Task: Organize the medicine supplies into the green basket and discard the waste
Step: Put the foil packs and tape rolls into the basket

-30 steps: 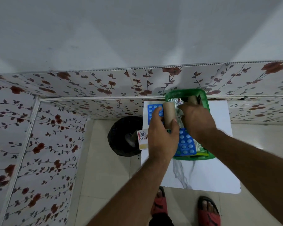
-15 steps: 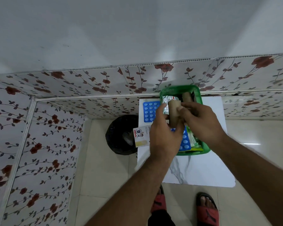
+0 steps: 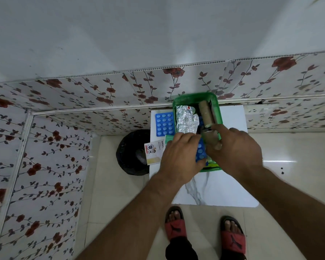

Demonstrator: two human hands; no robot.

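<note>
Since half a second ago both hands have dropped from above the green basket [image 3: 219,117] down into its near half, and the brown roll [image 3: 212,140] they held up between them now sits low inside it. That roll is clamped in the right hand [image 3: 235,152], whose fingers [image 3: 217,130] are curled closed around it, its far end just short of a second brown roll [image 3: 206,114] lying along the basket's right wall. The left hand [image 3: 178,157] is palm down with its fingers [image 3: 188,136] bent and loosely together, resting on a blue blister pack [image 3: 200,153] in the basket; whether it grips the pack I cannot tell. A crumpled foil strip [image 3: 187,119] lies in the far left of the basket. On the white bench [image 3: 214,190], left of the basket, lie another blue blister sheet [image 3: 164,123] and a small printed sachet [image 3: 153,152], which overhangs the edge above a black bin [image 3: 131,154] on the floor.
</note>
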